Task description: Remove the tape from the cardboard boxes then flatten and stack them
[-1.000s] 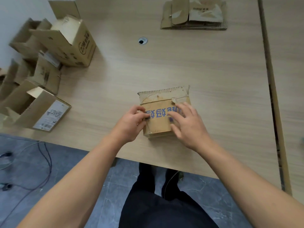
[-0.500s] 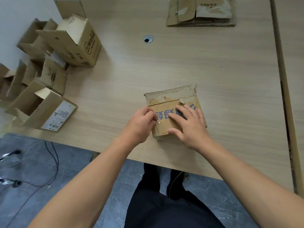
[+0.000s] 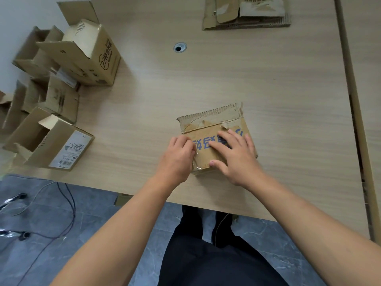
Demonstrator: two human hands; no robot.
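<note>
A small cardboard box [image 3: 210, 129] with blue print lies on the wooden table [image 3: 226, 79] near its front edge. Clear tape [image 3: 195, 162] runs along its left side and front corner. My left hand [image 3: 177, 155] sits at the box's left edge with curled fingers pinching the tape. My right hand [image 3: 233, 153] lies flat on top of the box, fingers spread, pressing it down. Torn tape remnants show on the box's far flap.
Several open unflattened boxes [image 3: 61, 83] are piled at the table's left end. A stack of flattened cardboard [image 3: 245, 15] lies at the far edge. A cable hole [image 3: 180, 47] is in the tabletop. Cables [image 3: 51, 203] lie on the grey floor.
The view has shifted slightly. My left hand's fingers have drawn the clear tape a little off the box's left side; my right hand has stayed pressed on top.
</note>
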